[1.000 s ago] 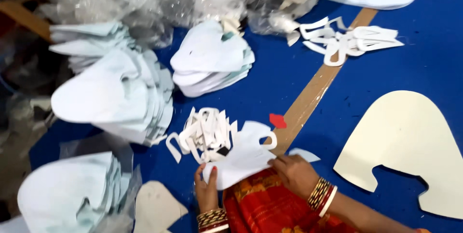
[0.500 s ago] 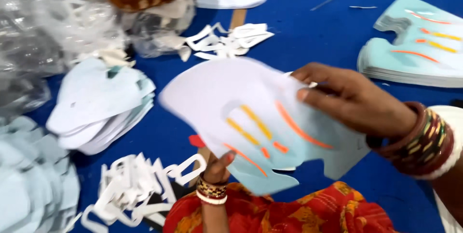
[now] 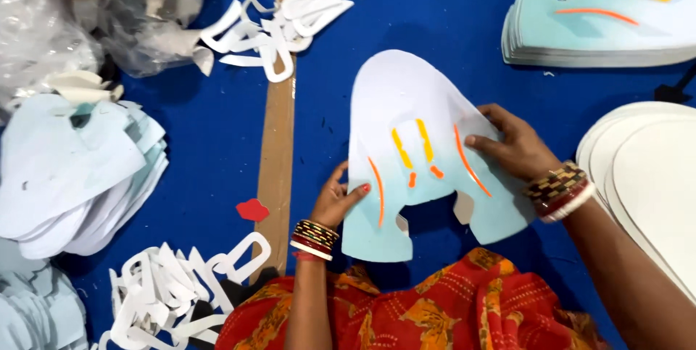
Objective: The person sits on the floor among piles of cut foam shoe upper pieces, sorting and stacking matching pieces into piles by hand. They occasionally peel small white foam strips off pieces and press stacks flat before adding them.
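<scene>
Nearest: red-orange cloth [image 3: 435, 306] over the lap. Left of it, a heap of white offcuts [image 3: 167, 292] and a small red scrap [image 3: 252, 210] beside the tape strip [image 3: 279, 140].

Panel [image 3: 420, 154], pale blue with orange slots, now lies low over the blue worktop [image 3: 406, 9], just ahead of the lap; half a second ago it was lifted and tilted. Reads as being set down flat.

Left hand [image 3: 339, 201]: grip pinches the panel's lower left edge. Right hand [image 3: 518, 148]: fingers spread, pressed flat on its right side.

Farther: white stack [image 3: 72, 169] left, cream sheets [image 3: 645, 169] right, finished stack [image 3: 602, 20] at the far right.
</scene>
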